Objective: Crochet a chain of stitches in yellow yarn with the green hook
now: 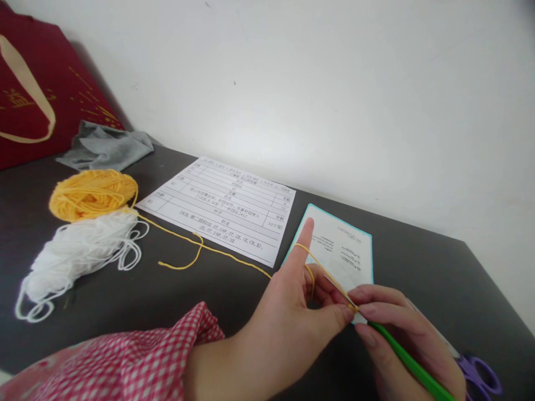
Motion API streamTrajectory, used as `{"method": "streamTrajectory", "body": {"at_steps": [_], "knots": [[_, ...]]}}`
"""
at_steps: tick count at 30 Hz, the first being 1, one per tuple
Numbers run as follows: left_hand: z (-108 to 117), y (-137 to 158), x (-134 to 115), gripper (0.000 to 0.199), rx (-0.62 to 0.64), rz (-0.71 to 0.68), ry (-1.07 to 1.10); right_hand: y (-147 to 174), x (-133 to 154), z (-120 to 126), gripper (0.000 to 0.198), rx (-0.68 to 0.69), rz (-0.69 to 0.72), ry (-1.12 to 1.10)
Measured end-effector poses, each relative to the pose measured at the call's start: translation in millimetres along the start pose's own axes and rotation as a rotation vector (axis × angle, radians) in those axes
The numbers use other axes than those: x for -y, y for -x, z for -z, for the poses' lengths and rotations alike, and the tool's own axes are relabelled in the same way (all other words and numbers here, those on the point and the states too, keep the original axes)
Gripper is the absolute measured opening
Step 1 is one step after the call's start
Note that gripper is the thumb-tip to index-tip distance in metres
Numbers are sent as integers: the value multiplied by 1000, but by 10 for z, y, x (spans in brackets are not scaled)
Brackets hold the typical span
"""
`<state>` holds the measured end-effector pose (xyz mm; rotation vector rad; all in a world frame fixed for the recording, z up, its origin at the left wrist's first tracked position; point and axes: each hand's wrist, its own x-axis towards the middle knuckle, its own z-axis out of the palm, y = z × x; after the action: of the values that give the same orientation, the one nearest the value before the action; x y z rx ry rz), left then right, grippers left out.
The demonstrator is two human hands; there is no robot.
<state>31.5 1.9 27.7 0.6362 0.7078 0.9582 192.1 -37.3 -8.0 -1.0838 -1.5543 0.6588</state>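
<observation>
My left hand (pixel 292 312) has its index finger raised with yellow yarn (pixel 324 267) looped over it. Its thumb and other fingers pinch a small bit of yellow stitching (pixel 353 307). In my right hand (pixel 407 328) is a crochet hook with a green handle (pixel 407 359), held between thumb and fingers. The hook's tip meets the stitching where both hands come together; its exact position is hidden by the fingers. A strand runs from my left hand back across the table to a yellow yarn ball (pixel 92 195).
White yarn (pixel 79 250) lies beside the yellow ball. Behind are a grey cloth (pixel 111 146) and a red paper bag (pixel 45 83). A printed sheet (pixel 217 214) and a blue-edged card (pixel 359 239) lie ahead, near the wall. Purple-handled scissors (pixel 480 374) sit at right, partly hidden.
</observation>
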Motion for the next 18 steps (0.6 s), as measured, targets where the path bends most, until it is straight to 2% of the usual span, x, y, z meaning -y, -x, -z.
{"method": "streamTrajectory", "body": {"at_steps": [4, 9, 13, 18], "knots": [[2, 4, 49, 117, -30, 30, -33, 17, 17, -18, 21, -43, -14, -18], [-11, -16, 78, 112, -60, 1, -101, 2, -19, -3, 22, -90, -98, -118], [-19, -25, 90, 101, -71, 12, -90, -28, -61, 6, 20, -94, -177, -180], [-28, -11, 92, 91, -90, 59, -98, -17, -65, 3, 18, -116, -206, -211]]}}
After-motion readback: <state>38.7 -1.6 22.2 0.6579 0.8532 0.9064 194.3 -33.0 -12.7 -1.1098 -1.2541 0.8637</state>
